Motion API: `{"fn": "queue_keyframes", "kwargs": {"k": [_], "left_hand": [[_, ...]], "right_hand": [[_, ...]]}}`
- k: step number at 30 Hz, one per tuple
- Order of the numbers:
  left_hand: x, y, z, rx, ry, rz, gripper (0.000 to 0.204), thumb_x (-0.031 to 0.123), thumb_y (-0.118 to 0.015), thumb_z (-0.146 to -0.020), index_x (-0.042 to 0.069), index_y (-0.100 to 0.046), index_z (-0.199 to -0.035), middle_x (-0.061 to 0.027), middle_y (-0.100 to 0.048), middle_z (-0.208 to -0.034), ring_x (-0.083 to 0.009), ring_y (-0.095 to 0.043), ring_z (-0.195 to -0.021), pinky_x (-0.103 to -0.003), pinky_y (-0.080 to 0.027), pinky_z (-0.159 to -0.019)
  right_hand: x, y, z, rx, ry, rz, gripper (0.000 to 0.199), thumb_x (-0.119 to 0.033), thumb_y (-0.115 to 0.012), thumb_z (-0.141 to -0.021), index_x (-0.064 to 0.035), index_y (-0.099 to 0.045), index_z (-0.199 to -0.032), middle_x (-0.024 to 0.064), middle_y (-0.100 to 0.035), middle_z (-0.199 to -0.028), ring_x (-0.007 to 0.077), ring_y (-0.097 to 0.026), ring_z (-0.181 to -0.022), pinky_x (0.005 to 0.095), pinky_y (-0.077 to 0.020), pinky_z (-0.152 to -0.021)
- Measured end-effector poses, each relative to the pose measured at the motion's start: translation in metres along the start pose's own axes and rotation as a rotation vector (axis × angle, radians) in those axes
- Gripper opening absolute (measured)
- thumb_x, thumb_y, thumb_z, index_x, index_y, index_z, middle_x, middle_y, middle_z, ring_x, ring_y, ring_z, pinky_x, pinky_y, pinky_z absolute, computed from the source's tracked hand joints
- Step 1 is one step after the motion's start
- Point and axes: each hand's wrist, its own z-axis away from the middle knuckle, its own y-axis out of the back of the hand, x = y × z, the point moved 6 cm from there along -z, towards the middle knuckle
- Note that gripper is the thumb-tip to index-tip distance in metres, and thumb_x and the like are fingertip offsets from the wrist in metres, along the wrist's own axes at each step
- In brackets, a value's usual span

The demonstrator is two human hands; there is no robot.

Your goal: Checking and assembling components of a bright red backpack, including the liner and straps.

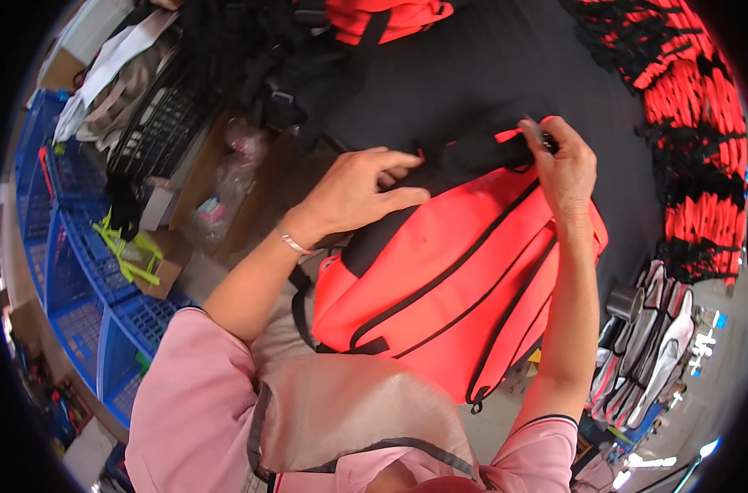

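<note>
A bright red-orange backpack (439, 279) with black zips lies tilted across the edge of a dark work surface, its lower end toward my lap. My right hand (567, 168) is closed on the backpack's black upper edge, beside a small red tab (508, 135). At the other side of that edge is my left hand (353, 189), thumb and fingers apart, close to the black fabric. Whether its fingertips touch the fabric is hard to see. A grey-beige apron (357, 411) covers my lap below the backpack.
More red and black bags (382, 16) lie at the far side of the dark surface (505, 66). Stacked red-black pieces (694, 123) line the right. Blue plastic crates (70, 263), a cardboard box (201, 181) with clear bags, and a yellow-green strap (131, 255) are at left.
</note>
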Motion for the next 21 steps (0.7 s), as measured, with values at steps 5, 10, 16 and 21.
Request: {"fn": "queue_keyframes", "kwargs": {"k": [5, 10, 16, 21], "left_hand": [[-0.065, 0.017, 0.085, -0.037, 0.293, 0.126, 0.062, 0.037, -0.078, -0.081, 0.001, -0.061, -0.128, -0.0129, -0.064, -0.115, -0.0194, -0.062, -0.104, -0.032, -0.051, -0.09], [-0.08, -0.028, 0.12, -0.277, 0.246, 0.463, 0.083, 0.044, -0.08, -0.073, -0.003, -0.052, -0.136, -0.0212, -0.059, -0.129, -0.0254, -0.057, -0.119, -0.035, -0.045, -0.101], [-0.051, -0.017, 0.12, -0.01, 0.151, 0.056, 0.045, 0.025, -0.081, -0.07, -0.001, -0.068, -0.104, -0.0136, -0.066, -0.098, -0.029, -0.065, -0.089, -0.038, -0.05, -0.08], [-0.023, -0.011, 0.122, 0.256, 0.064, -0.065, 0.039, 0.01, -0.075, -0.065, 0.001, -0.065, -0.102, -0.0144, -0.057, -0.087, -0.0331, -0.059, -0.082, -0.04, -0.049, -0.072]], "right_hand": [[0.009, -0.014, -0.006, 0.083, 0.105, -0.134, 0.032, -0.026, -0.075, -0.086, -0.0025, -0.055, -0.079, 0.0117, -0.051, -0.067, 0.0278, -0.049, -0.058, 0.0364, -0.0434, -0.057], [0.006, -0.021, -0.012, 0.015, -0.006, -0.151, 0.037, -0.034, -0.07, -0.092, -0.0028, -0.055, -0.08, 0.0037, -0.038, -0.065, 0.0109, -0.037, -0.061, 0.0274, -0.0384, -0.059], [0.049, -0.041, -0.01, -0.036, -0.174, -0.182, 0.031, -0.033, -0.07, -0.092, -0.0027, -0.062, -0.087, 0.0027, -0.054, -0.07, 0.0088, -0.046, -0.068, 0.0251, -0.0434, -0.067], [0.078, -0.059, -0.013, -0.059, -0.214, -0.264, 0.03, -0.031, -0.071, -0.092, -0.0028, -0.07, -0.101, 0.0028, -0.07, -0.088, 0.0063, -0.058, -0.085, 0.023, -0.046, -0.082]]}}
